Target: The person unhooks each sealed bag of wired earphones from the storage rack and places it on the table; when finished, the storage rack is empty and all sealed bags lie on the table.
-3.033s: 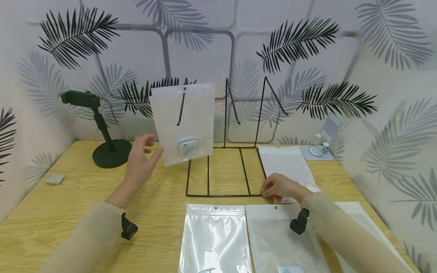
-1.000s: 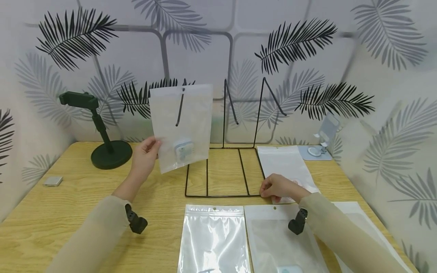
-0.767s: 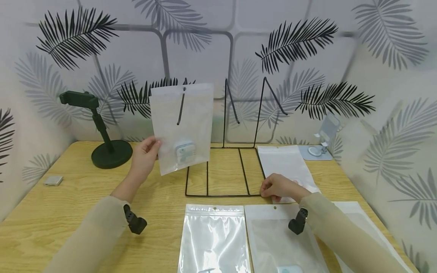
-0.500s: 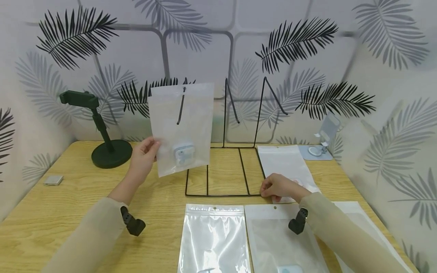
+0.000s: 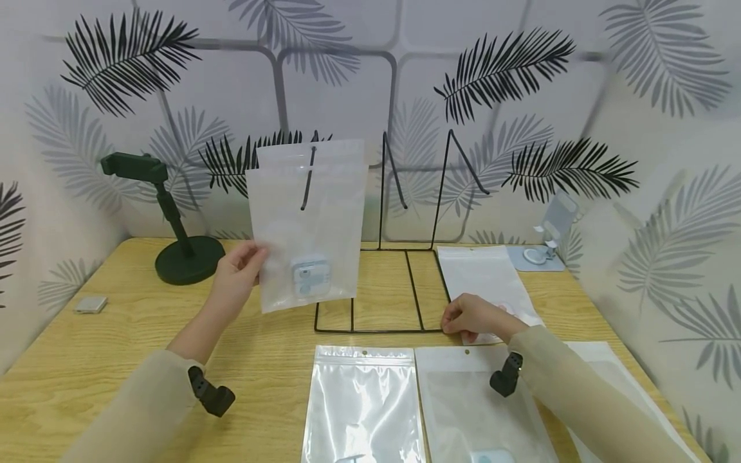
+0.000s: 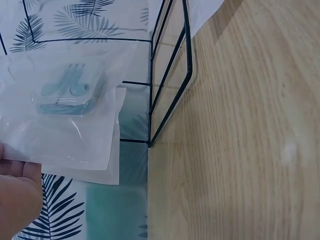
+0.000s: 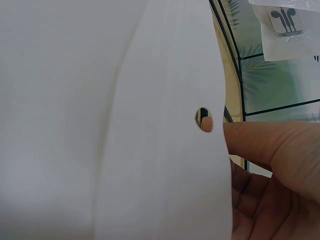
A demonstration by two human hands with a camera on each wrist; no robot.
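Observation:
My left hand (image 5: 236, 273) pinches the left edge of a white zip bag (image 5: 338, 212) that hangs at the left hook (image 5: 305, 186) of a black wire display rack. Inside this bag is a clear case of earphones (image 5: 311, 276), also plain in the left wrist view as an earphone case (image 6: 70, 90). A second bag (image 5: 272, 154) hangs behind it, its top edge showing above the front one. My right hand (image 5: 477, 317) grips the front right corner of the rack's base frame (image 5: 376, 332). In the right wrist view, a bag (image 7: 165, 150) with a hang hole partly covers the right hand (image 7: 280, 170).
Two bags lie at the front, a shiny bag (image 5: 365, 392) and a frosted bag (image 5: 463, 399). Another bag (image 5: 480, 263) lies right of the rack, and one bag (image 5: 602, 360) under my right forearm. A dark green phone stand (image 5: 188, 260) and a pale blue stand (image 5: 547, 247) stand behind.
My left hand has gone from open beside the hanging bag to pinching its edge. The front bag has come forward and lower, uncovering another behind. My right hand keeps its place.

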